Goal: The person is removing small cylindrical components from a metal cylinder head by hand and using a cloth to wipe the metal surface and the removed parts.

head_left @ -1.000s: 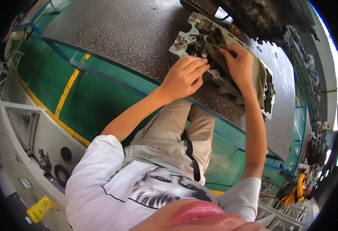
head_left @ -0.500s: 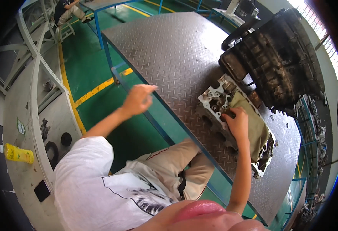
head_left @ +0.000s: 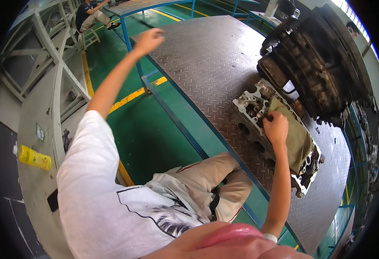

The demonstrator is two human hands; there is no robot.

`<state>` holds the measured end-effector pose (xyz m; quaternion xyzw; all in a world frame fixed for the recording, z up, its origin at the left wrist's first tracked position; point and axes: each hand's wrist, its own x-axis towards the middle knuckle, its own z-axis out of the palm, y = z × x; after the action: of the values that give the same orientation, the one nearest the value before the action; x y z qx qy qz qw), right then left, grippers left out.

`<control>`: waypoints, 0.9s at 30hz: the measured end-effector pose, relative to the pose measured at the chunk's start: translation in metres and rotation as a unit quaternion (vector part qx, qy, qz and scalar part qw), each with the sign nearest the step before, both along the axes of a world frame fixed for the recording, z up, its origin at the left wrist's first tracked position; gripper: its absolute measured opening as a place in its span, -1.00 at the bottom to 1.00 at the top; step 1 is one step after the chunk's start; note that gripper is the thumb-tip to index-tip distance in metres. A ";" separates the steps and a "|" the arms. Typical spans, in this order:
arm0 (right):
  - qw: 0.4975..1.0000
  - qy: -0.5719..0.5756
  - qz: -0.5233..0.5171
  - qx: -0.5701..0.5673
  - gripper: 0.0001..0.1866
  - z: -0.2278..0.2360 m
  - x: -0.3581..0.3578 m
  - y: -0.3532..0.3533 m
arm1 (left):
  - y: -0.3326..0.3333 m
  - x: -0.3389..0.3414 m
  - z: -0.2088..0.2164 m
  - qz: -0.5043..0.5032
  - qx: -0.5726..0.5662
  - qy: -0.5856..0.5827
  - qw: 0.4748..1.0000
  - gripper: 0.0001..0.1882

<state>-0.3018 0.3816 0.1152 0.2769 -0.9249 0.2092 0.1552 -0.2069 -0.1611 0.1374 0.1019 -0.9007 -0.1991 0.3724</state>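
Bumpy desk (head_left: pixel 206 64), slanting cylinder head (head_left: pixel 252 136).
My right hand (head_left: pixel 277 127) curls on its cloth (head_left: pixel 299 149); left hand (head_left: pixel 149 41) far off. Pinching? I can't tell.

Left arm (head_left: pixel 111 80) extends far forward, left grip (head_left: pixel 150 41) blurred; right arm (head_left: pixel 281 185) also reaches forward, right grip (head_left: pixel 277 127) curled, palm down.

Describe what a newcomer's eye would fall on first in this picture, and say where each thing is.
The big, dark, grimy engine part looms at the upper right, beside the patterned metal table. Nearer the person, the right hand touches an olive cloth spread over a pale metal casting. The left hand stretches out at the upper left, and a bright yellow bottle stands out at the far left.
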 end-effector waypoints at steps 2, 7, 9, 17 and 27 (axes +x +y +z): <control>1.000 0.018 0.009 -0.022 -0.78 0.004 -0.002 0.002 | 0.069 -0.046 0.002 -0.081 0.040 0.003 0.996 -0.68; 0.984 0.029 0.045 -0.169 -0.71 0.029 -0.018 0.024 | 0.225 -0.105 0.023 -0.332 -0.021 -0.074 0.940 -0.67; 0.975 0.094 0.039 -0.196 -0.71 0.048 -0.031 0.036 | 0.262 -0.120 0.030 -0.388 -0.076 -0.092 0.914 -0.65; 0.949 0.192 0.016 -0.248 -0.68 0.102 -0.044 0.033 | 0.319 -0.147 0.012 -0.457 -0.155 -0.241 0.842 -0.71; 0.993 0.020 0.112 0.019 -0.72 0.013 -0.021 -0.028 | 0.281 -0.119 -0.008 -0.395 0.013 -0.221 0.891 -0.49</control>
<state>-0.3233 0.3539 0.1280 0.3856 -0.8887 0.2016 0.1443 -0.3259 0.1203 0.1299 -0.2166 -0.9230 -0.3136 0.0526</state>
